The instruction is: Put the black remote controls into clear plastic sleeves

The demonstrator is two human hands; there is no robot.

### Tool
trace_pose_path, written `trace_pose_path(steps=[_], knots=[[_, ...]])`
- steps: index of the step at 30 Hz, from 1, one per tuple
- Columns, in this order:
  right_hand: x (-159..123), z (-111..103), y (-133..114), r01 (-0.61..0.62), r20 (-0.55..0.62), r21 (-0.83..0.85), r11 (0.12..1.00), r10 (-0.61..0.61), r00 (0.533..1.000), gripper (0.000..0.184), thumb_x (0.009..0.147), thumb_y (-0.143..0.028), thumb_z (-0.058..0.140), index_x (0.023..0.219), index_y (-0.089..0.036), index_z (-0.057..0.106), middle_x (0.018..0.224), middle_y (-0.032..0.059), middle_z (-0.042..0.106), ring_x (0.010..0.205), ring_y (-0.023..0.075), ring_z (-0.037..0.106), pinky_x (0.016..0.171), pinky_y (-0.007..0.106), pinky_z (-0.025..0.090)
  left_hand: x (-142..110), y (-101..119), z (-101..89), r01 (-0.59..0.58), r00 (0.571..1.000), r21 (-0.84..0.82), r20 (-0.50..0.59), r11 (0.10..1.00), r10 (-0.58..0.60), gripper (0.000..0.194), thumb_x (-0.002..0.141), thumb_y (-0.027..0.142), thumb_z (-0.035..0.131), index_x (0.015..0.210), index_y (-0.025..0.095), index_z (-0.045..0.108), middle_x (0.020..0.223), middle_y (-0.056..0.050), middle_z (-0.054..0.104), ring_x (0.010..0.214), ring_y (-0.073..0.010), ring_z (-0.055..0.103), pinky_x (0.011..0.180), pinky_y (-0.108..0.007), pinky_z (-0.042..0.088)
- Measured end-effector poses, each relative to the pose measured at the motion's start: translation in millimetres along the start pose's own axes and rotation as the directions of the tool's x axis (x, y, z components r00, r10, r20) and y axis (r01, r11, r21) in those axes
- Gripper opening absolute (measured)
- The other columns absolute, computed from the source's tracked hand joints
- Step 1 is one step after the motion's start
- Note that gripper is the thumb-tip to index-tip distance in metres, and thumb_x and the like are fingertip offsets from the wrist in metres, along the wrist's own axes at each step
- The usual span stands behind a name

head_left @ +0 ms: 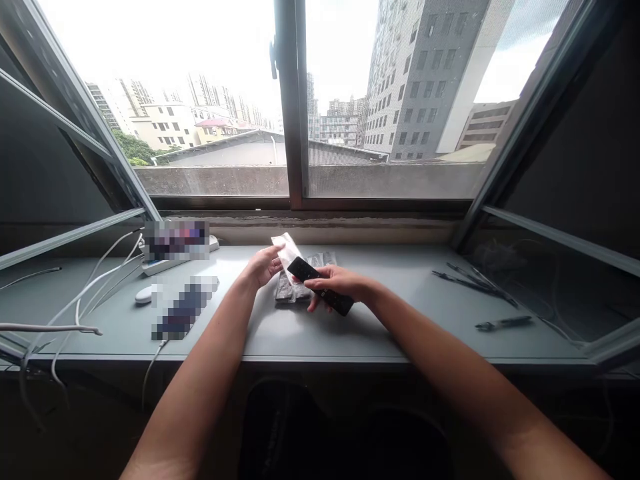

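Observation:
A black remote control [341,303] slants across my right hand [333,283], whose thumb lies on its upper face while the fingers wrap underneath. My left hand [264,265] grips the edge of a thin white plastic sleeve [286,251] between thumb and fingers. The remote's far end overlaps the lower part of this sleeve; whether it sits inside or in front of it I cannot tell. Below both hands lies a stack of dark grey items in clear plastic wrapping [290,293], flat on the grey tabletop [380,340] and partly hidden by the hands.
On the left are a white power strip [215,244], loose white cables [80,303], a white rounded object [144,295] and a blurred-out device on a cable. To the right lie a pen [503,324] and dark thin tools [473,283]. A window stands behind the table.

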State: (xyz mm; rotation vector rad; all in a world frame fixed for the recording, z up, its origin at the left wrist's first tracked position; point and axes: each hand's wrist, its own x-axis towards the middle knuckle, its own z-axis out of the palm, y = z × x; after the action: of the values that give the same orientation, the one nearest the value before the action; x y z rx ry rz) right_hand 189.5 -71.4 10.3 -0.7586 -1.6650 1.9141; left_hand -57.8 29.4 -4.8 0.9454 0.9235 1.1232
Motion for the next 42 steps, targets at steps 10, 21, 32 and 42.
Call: trace_pose_path(steps=[10, 21, 32, 42], knots=[[0, -12, -5, 0.000, -0.114, 0.177, 0.984, 0.020, 0.993, 0.048, 0.108, -0.052, 0.066, 0.142, -0.019, 0.060, 0.098, 0.0107, 0.081, 0.062, 0.0191, 0.075, 0.050, 0.026, 0.060, 4, 2, -33.4, -0.087, 0.865, 0.680, -0.311, 0.728, 0.394, 0.077, 0.071, 0.021, 0.084, 0.145, 0.017, 0.063, 0.126, -0.023, 0.077, 0.137, -0.0482, 0.063, 0.117, -0.057, 0.043], [5, -28, -2, 0.159, -0.216, 0.640, 0.752, -0.022, 0.976, 0.040, 0.103, -0.032, 0.040, 0.129, -0.014, 0.064, 0.078, 0.0050, 0.062, 0.054, 0.0165, 0.049, 0.045, 0.025, 0.044, 2, -3, -43.8, 0.007, 0.781, 0.958, -0.185, 0.288, 0.596, 0.054, 0.085, 0.038, 0.073, 0.135, 0.020, 0.072, 0.170, -0.024, 0.043, 0.161, -0.0513, 0.024, 0.128, -0.070, 0.022], [10, -22, -4, 0.242, -0.336, 0.668, 0.704, -0.005, 0.942, 0.025, 0.108, -0.039, 0.056, 0.116, -0.016, 0.064, 0.073, 0.0009, 0.058, 0.058, 0.0154, 0.056, 0.048, 0.023, 0.052, 10, -27, -16.5, -0.227, 0.837, 0.921, 0.018, 0.317, 0.547, 0.027, 0.094, 0.036, 0.066, 0.112, 0.020, 0.078, 0.157, -0.025, 0.056, 0.156, -0.0459, 0.039, 0.131, -0.063, 0.017], [13, -18, -7, 0.254, -0.382, 0.686, 0.682, 0.040, 0.923, 0.038, 0.116, -0.044, 0.034, 0.123, -0.017, 0.060, 0.099, 0.0130, 0.074, 0.067, 0.0190, 0.066, 0.043, 0.024, 0.051, -6, -20, 19.4, -0.553, 0.764, 0.724, 0.244, 0.411, 0.598, 0.028, 0.103, 0.036, 0.059, 0.111, 0.022, 0.081, 0.129, -0.015, 0.071, 0.127, -0.0343, 0.063, 0.122, -0.045, 0.040]])
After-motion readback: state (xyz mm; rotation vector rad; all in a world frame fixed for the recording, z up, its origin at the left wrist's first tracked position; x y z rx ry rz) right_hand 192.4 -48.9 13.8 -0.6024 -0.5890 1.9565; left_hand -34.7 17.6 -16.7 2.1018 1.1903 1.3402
